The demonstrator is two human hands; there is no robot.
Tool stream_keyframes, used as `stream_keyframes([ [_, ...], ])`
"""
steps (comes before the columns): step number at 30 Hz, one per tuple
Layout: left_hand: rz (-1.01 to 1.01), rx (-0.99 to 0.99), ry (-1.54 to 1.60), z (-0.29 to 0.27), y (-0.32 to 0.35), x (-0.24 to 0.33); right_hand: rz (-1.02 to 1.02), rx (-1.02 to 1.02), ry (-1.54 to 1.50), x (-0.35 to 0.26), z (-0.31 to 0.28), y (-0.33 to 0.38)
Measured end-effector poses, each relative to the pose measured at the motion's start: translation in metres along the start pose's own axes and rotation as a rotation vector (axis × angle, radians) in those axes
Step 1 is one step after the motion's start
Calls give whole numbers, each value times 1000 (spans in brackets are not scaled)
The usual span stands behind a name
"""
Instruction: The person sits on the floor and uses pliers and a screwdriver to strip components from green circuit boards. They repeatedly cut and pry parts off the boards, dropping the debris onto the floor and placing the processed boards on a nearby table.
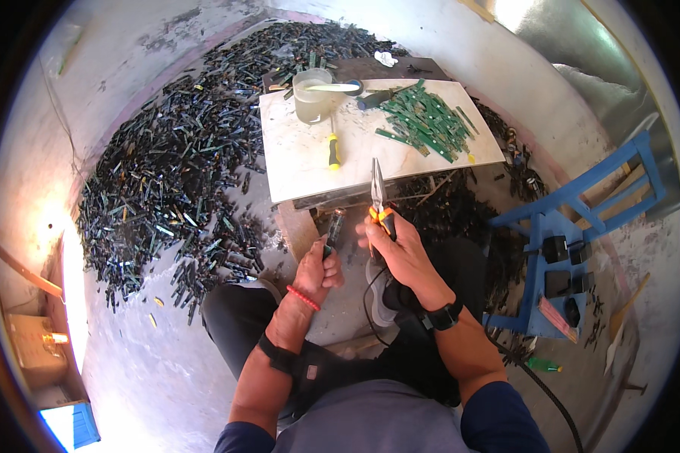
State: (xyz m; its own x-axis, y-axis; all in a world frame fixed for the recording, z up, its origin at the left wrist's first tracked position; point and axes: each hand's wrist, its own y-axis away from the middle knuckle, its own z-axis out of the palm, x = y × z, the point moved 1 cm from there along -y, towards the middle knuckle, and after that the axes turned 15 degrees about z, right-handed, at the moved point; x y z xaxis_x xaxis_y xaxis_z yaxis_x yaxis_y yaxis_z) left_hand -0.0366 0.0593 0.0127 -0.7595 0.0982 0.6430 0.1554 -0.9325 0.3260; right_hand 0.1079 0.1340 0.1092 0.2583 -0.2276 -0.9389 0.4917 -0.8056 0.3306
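Observation:
My right hand [402, 253] is closed round the orange-and-black handles of needle-nose pliers [377, 185], whose jaws point up and away past the table's near edge. In my left hand [317, 268], which wears a red bead bracelet, is a dark slim strip-like piece [335, 226] with a brownish far end. It stands up out of my fist, apart from the pliers. Beyond both hands is a pale tabletop [302, 170]. Green circuit-board strips [428, 121] lie heaped on its right side. A yellow-handled screwdriver [334, 151] rests near the middle.
A clear plastic jug [312, 97] of cloudy liquid stands at the table's back left, a white-handled tool [332, 88] across its top. Dark strip-shaped scrap [174, 166] covers the floor to the left. At right is a blue chair [555, 234] bearing black boxes. A black cable [540, 385] runs beside my right arm.

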Motion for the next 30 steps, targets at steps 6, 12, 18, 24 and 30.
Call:
stream_keyframes([
  [6,34,-4,8,0,2,2,22,-36,545,10,-8,38],
  [12,81,22,-58,-2,0,2,406,-413,325,-8,-6,65],
  [18,145,65,-133,2,4,3,529,-522,271,-5,-16,54],
  [24,130,78,-193,2,8,10,665,-582,280,-18,-22,54],
  [30,157,42,-279,5,9,10,698,-636,334,-27,-23,52],
])
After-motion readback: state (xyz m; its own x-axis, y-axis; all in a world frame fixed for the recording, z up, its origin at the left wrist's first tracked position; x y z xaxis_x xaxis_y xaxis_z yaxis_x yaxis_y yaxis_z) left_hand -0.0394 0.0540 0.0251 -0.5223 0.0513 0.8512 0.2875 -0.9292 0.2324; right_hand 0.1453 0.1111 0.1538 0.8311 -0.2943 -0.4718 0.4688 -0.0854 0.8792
